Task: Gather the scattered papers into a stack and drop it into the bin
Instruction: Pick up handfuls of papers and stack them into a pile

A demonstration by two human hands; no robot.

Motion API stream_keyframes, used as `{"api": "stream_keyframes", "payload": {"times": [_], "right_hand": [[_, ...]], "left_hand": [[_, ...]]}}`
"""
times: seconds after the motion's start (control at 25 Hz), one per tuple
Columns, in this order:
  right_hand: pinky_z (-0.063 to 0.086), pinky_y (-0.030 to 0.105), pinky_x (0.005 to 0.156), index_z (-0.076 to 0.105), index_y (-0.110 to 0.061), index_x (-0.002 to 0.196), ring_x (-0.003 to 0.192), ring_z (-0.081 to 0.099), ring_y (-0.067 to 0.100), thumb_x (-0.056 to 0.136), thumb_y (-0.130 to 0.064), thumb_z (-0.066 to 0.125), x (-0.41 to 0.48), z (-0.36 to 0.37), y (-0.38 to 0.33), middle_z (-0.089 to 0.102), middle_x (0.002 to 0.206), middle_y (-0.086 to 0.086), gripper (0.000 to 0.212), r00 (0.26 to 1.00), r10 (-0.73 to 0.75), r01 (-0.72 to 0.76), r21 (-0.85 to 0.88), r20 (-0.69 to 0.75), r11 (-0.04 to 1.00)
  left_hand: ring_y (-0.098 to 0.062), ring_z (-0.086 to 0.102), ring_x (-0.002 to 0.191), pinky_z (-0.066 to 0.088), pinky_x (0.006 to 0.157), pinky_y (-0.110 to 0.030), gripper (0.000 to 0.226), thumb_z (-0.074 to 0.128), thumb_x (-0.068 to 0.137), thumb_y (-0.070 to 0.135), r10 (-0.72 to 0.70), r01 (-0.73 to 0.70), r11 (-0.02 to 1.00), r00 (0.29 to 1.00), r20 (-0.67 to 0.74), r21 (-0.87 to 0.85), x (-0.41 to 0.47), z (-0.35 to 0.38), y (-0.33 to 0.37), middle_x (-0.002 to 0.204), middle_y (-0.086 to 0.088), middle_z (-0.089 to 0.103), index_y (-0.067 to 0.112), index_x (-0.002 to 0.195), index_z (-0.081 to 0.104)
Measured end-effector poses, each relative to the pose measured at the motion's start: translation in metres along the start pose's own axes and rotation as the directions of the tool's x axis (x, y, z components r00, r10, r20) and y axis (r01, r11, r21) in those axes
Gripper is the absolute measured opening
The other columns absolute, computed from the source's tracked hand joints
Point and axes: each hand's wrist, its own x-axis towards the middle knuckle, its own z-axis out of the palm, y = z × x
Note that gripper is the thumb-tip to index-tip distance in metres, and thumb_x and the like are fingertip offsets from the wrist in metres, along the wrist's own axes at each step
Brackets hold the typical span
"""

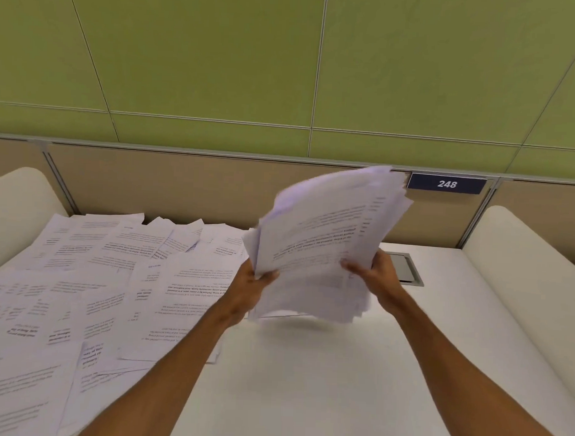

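Observation:
A thick, uneven stack of printed white papers is held tilted up above the desk, its far edge raised toward the partition. My left hand grips its lower left edge, thumb on top. My right hand grips the lower right edge. Several loose printed sheets still lie overlapping across the left half of the white desk. No bin is in view.
A grey cable hatch is set in the desk behind the right hand. A beige partition with a dark "248" sign backs the desk, under a green wall. Rounded white side panels flank the desk.

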Motion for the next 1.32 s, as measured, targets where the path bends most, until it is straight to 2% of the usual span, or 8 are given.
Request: {"api": "stream_keyframes", "payload": {"times": [0.12, 0.28, 0.36, 0.52, 0.76, 0.96, 1.12, 1.32], "right_hand": [[0.056, 0.015, 0.064, 0.066, -0.028, 0.098, 0.086, 0.070, 0.007, 0.075, -0.010, 0.080, 0.003, -0.007, -0.011, 0.073, 0.097, -0.016, 0.032, 0.985, -0.098, 0.098, -0.010, -0.145, 0.995], [0.056, 0.030, 0.089, 0.048, -0.017, 0.131, 0.111, 0.064, 0.011, 0.076, -0.018, 0.082, -0.007, -0.020, 0.005, 0.064, 0.123, -0.003, 0.064, 0.994, -0.081, 0.079, -0.045, -0.068, 0.996], [0.057, 0.028, 0.089, 0.044, -0.017, 0.133, 0.112, 0.063, 0.009, 0.079, -0.016, 0.078, -0.012, -0.023, 0.019, 0.063, 0.125, -0.001, 0.064, 0.998, -0.068, 0.067, -0.077, -0.010, 0.995], [0.057, 0.031, 0.088, 0.049, -0.010, 0.131, 0.111, 0.063, 0.017, 0.088, -0.016, 0.069, -0.015, -0.018, 0.034, 0.063, 0.122, 0.003, 0.048, 0.998, -0.054, 0.046, -0.163, -0.045, 0.986], [0.060, 0.022, 0.075, 0.058, -0.019, 0.121, 0.100, 0.069, 0.011, 0.086, -0.015, 0.070, -0.004, -0.030, 0.022, 0.069, 0.116, -0.004, 0.038, 0.999, -0.018, 0.025, -0.136, 0.051, 0.990], [0.059, 0.044, 0.081, 0.060, -0.010, 0.121, 0.100, 0.071, 0.032, 0.079, -0.011, 0.069, -0.017, -0.046, 0.042, 0.072, 0.116, 0.008, 0.043, 0.890, 0.310, -0.296, -0.092, 0.335, 0.951], [0.054, 0.051, 0.094, 0.060, -0.002, 0.123, 0.105, 0.069, 0.033, 0.083, -0.006, 0.072, -0.047, -0.057, 0.082, 0.068, 0.122, 0.015, 0.042, 0.742, 0.566, -0.463, -0.336, 0.360, 0.820], [0.056, 0.051, 0.089, 0.058, -0.001, 0.123, 0.101, 0.070, 0.035, 0.081, -0.006, 0.074, -0.053, -0.066, 0.085, 0.069, 0.119, 0.015, 0.045, 0.757, 0.567, -0.502, -0.267, 0.324, 0.823]], "left_hand": [[0.000, 0.057, 0.113, 0.053, 0.083, -0.011, 0.038, 0.065, 0.085, 0.033, 0.156, -0.157, 0.988, 0.986, 0.056, 0.011, 0.005, 0.019, 0.018, 0.109, 0.036, 0.064, 0.055, 0.115, 0.054], [0.005, 0.063, 0.100, 0.054, 0.083, -0.033, 0.061, 0.081, 0.055, 0.058, 0.074, -0.063, 0.997, 0.963, -0.260, 0.050, 0.020, 0.037, 0.005, 0.104, 0.024, 0.068, 0.053, 0.111, 0.057], [-0.015, 0.060, 0.112, 0.052, 0.092, -0.044, 0.077, 0.084, 0.057, 0.051, -0.060, 0.063, 0.998, 0.948, -0.312, -0.002, 0.023, 0.046, -0.007, 0.117, 0.008, 0.065, 0.036, 0.125, 0.053], [-0.018, 0.053, 0.101, 0.045, 0.082, -0.029, 0.058, 0.077, 0.078, 0.021, -0.150, 0.186, 0.981, 0.917, -0.369, 0.063, 0.016, 0.056, -0.020, 0.106, 0.006, 0.056, 0.018, 0.130, 0.050], [-0.013, 0.069, 0.092, 0.059, 0.072, -0.027, 0.039, 0.075, 0.080, 0.013, -0.164, 0.172, 0.984, 0.977, -0.132, 0.046, 0.022, 0.034, -0.007, 0.115, -0.002, 0.067, 0.021, 0.114, 0.057], [-0.025, 0.065, 0.108, 0.057, 0.084, -0.033, 0.051, 0.073, 0.080, 0.005, -0.409, 0.400, 0.907, 0.911, 0.052, 0.132, 0.004, 0.034, -0.033, 0.127, -0.009, 0.064, 0.008, 0.129, 0.056], [-0.021, 0.067, 0.099, 0.059, 0.079, -0.032, 0.047, 0.066, 0.088, 0.008, -0.575, 0.572, 0.817, 0.818, 0.027, 0.075, -0.029, 0.057, -0.084, 0.124, -0.009, 0.065, 0.008, 0.132, 0.051], [-0.031, 0.061, 0.114, 0.051, 0.097, -0.044, 0.047, 0.056, 0.093, 0.000, -0.561, 0.560, 0.827, 0.828, -0.016, -0.041, -0.031, 0.065, -0.099, 0.131, -0.014, 0.059, 0.011, 0.137, 0.044]]}}
